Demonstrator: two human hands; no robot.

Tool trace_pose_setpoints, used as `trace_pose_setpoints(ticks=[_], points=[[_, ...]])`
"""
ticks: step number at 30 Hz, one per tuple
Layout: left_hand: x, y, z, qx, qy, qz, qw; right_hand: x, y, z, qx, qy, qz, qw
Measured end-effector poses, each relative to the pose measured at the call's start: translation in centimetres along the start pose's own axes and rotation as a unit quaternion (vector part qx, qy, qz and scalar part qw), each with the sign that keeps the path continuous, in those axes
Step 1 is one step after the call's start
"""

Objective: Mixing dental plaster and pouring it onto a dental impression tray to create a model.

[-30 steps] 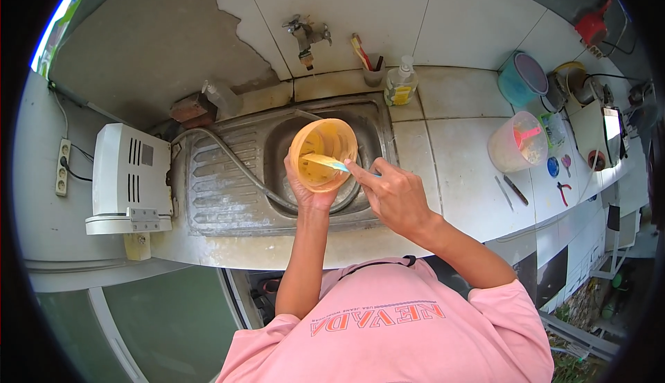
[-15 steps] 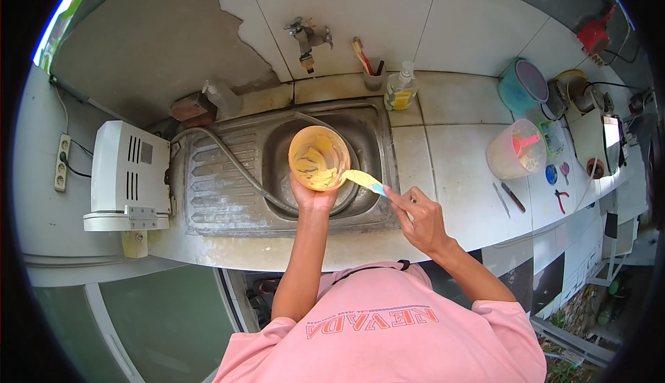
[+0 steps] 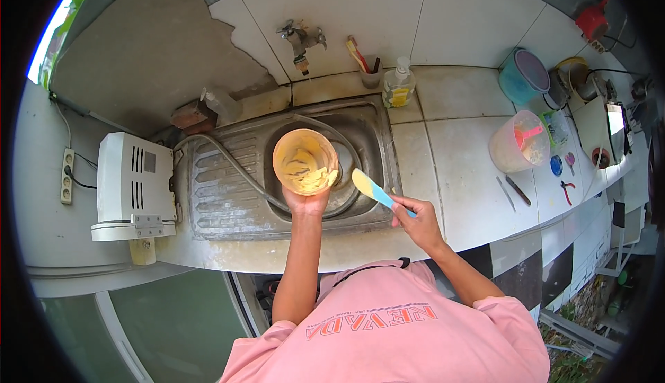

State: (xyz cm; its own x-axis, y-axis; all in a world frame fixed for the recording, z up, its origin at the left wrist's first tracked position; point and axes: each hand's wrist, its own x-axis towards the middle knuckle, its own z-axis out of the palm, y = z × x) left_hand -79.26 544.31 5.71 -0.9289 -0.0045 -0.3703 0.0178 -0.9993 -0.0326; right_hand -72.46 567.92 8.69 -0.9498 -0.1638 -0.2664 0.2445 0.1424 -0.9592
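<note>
White tile wall, ragged grey plaster patch at left. Pale tiled counter, black-and-white tiled front. Greenish panels lower left, pale frame. Bright daylight, upper-left edge.

Two bare forearms reach forward, held apart.
The left hand cups upward on a straight-reaching forearm; the right hand grips with curled fingers, its forearm slanting inward.

The container is above the sink, with the spatula to its right, the tap behind, the pump bottle beyond the sink's right corner, and the knife before the tub on the tabletop farther right.
</note>
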Motion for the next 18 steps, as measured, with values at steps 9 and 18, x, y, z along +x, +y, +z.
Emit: trace_pose_setpoints(ticks=[9, 18], points=[[-1.0, -0.5, 0.8, 0.005, 0.028, -0.008, 1.000, 3.4, 0.8, 4.0, -0.309, 0.104, -0.374, 0.868], [-0.6, 1.9, 0.6, -0.002, 0.014, 0.017, 1.000, 3.4, 1.5, 3.9, 0.004, 0.011, -0.159, 0.987]])
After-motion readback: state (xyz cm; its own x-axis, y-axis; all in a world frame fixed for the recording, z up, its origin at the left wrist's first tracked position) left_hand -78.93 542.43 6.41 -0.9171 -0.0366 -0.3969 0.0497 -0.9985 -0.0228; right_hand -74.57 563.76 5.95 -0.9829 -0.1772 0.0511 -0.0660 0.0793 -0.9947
